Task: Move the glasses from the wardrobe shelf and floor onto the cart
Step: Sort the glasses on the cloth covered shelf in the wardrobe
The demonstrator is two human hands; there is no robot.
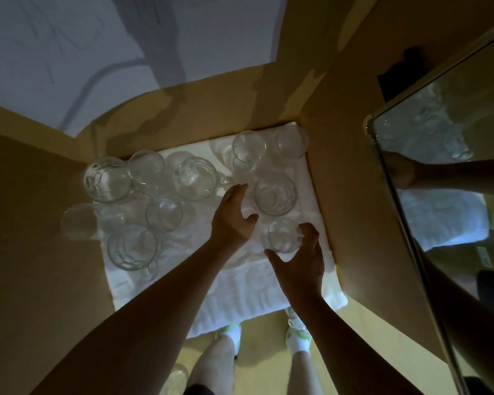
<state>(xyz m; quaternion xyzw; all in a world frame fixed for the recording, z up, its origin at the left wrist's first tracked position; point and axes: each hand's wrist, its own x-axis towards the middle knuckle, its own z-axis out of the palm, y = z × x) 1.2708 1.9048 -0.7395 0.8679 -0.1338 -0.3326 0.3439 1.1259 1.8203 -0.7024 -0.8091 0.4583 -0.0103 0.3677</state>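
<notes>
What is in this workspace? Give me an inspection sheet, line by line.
Surface: wooden shelf with a white towel spread on it.
Job's things: about ten clear glasses on the towel; another glass lower, by the legs.
Clutter: nothing seen.
Grippers: left hand open over the towel; right hand fingers spread around a small glass, grip not closed.
Cables: nothing seen.
Surroundings: mirror at right, wooden panels.

Domestic interior, likely a bedroom or dressing area; inside a tan wooden wardrobe, looking down on its shelf; white folded towel lines the shelf, clear drinking glasses standing on it; mirrored door panel at right; pale wood floor below; dim lighting.
</notes>
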